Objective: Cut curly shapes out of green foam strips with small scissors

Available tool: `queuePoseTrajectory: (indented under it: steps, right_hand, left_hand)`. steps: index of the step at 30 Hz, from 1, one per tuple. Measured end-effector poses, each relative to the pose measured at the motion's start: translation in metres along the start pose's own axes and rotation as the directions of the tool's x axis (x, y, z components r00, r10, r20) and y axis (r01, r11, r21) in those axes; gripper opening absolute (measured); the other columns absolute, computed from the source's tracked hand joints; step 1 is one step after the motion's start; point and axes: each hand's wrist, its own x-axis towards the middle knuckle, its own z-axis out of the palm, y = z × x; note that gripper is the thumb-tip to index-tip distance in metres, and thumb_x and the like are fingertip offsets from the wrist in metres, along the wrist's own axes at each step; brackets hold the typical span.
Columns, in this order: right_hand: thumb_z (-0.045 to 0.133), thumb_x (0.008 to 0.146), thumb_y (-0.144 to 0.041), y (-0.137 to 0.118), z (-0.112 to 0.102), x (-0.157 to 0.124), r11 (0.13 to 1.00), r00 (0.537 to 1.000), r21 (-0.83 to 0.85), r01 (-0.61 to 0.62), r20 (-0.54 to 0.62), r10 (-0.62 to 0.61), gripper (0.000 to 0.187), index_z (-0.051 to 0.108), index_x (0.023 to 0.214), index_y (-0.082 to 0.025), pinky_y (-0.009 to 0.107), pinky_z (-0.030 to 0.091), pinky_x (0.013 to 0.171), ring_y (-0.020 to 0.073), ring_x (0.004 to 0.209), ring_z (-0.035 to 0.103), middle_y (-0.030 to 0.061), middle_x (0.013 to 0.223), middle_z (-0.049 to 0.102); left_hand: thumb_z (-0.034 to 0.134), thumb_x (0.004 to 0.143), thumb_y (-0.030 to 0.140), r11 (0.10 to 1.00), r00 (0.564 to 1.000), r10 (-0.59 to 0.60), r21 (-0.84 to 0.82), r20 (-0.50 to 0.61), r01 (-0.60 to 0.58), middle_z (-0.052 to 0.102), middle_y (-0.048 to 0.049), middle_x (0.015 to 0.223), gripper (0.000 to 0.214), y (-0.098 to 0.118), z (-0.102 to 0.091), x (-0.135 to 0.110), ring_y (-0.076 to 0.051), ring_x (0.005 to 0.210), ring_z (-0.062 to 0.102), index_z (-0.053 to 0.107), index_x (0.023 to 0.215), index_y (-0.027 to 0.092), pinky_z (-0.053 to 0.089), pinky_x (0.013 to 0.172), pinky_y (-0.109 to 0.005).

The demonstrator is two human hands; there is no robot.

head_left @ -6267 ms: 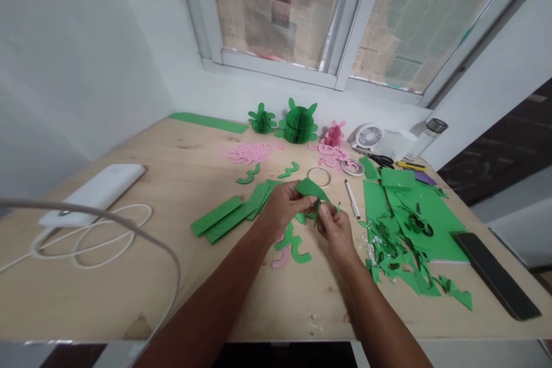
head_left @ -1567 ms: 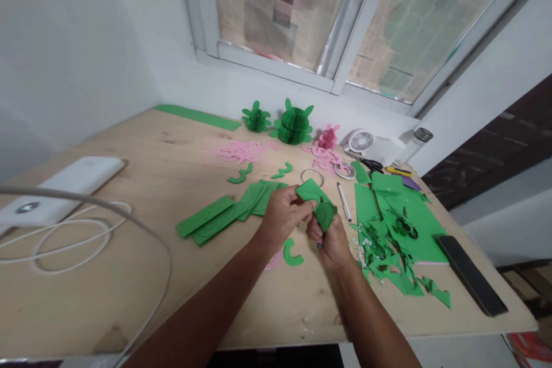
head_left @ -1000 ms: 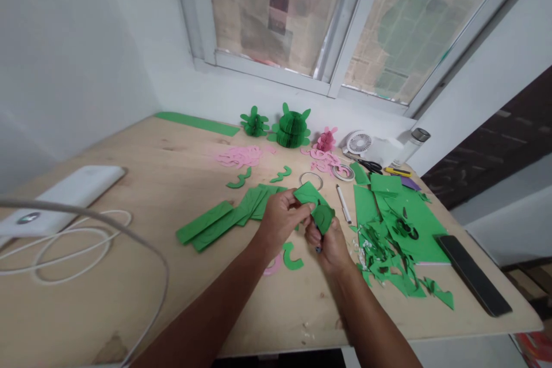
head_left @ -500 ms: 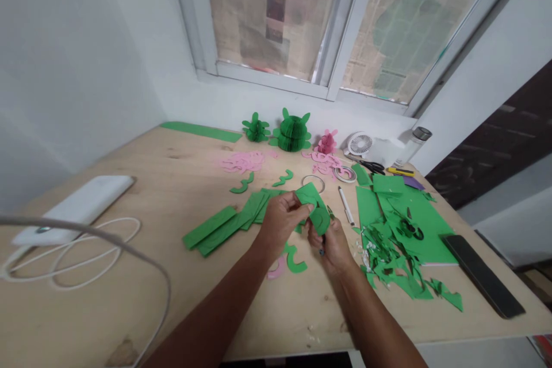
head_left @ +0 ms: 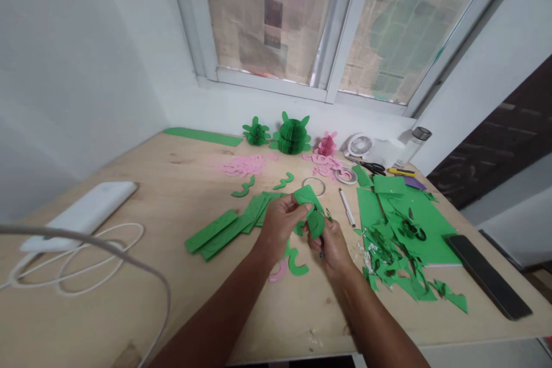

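Note:
My left hand [head_left: 280,223] pinches a folded piece of green paper [head_left: 307,198] above the middle of the wooden table [head_left: 142,184]. My right hand [head_left: 331,242] is closed on the same piece from the right, with a small dark tool sticking out below its fingers. Under my hands lie a green curved cut-out [head_left: 296,261] and a pink curved cut-out [head_left: 279,270]. To the left of my left hand lies a fan of green paper strips [head_left: 224,226].
Green sheets and offcuts [head_left: 397,230] lie to the right, with a black phone [head_left: 487,283] near the right edge. A white pen [head_left: 346,206], tape rings [head_left: 314,185], pink cut-outs [head_left: 244,164], paper models [head_left: 293,135], scissors [head_left: 374,167] and a small fan [head_left: 359,144] sit further back. A white power bank [head_left: 81,214] with cable lies left.
My hands have stayed together on the green paper, turning it a little so a rounded cut edge shows. The camera has shifted slightly; the table's things have not moved.

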Motion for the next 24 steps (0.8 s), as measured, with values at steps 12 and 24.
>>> queuePoseTrajectory:
  steps: [12,24]
  right_hand:
    - [0.067,0.072,-0.060,0.0034,0.0029,-0.0013,0.999,1.000,0.031,0.007,-0.005,-0.007,0.047,0.061,0.059,-0.015,0.021,0.013,0.036,0.0048,0.034,0.022,-0.0089,0.036,0.032]
    - [0.066,0.076,-0.061,0.0027,0.0029,-0.0026,0.999,1.000,0.035,0.000,0.029,-0.001,0.050,0.060,0.057,-0.015,0.025,0.009,0.038,0.0046,0.034,0.022,-0.0071,0.037,0.033]
  left_hand:
    - [0.073,0.064,0.031,1.000,1.000,-0.013,0.019,-0.005,0.013,0.063,0.0006,0.060,0.019,0.0004,-0.0005,0.0004,-0.012,0.053,0.054,0.066,0.065,0.015,0.043,0.051,-0.023]
    - [0.072,0.063,0.029,0.996,0.997,-0.058,0.068,0.048,0.054,0.061,0.0012,0.058,0.016,0.0061,-0.0060,0.0025,-0.012,0.051,0.051,0.064,0.063,0.015,0.042,0.051,-0.025]
